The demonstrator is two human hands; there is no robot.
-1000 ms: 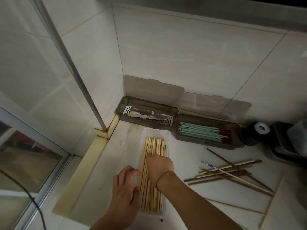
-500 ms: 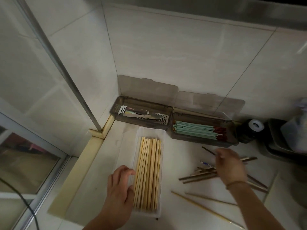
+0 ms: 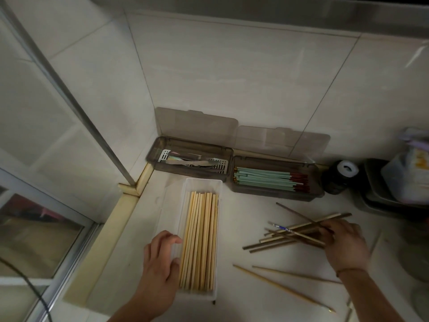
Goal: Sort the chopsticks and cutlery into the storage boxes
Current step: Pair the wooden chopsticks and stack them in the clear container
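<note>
Dark chopsticks (image 3: 299, 231) lie crossed on the counter, right of the tray (image 3: 201, 183). Right hand (image 3: 343, 242) curls over their ends; grasp unclear. Left hand (image 3: 160, 259), fingers spread, braces the tray. Risk: crossed sticks could snag and scatter.

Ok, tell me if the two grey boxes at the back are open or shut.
Both open. The cutlery box and chopstick box have lids tipped up against the wall, contents showing.

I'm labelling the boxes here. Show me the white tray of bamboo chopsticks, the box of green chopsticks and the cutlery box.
white tray (image 3: 202, 182): head view, far rim.
box of green chopsticks (image 3: 276, 196): head view, near wall.
cutlery box (image 3: 192, 145): head view, far wall.
</note>
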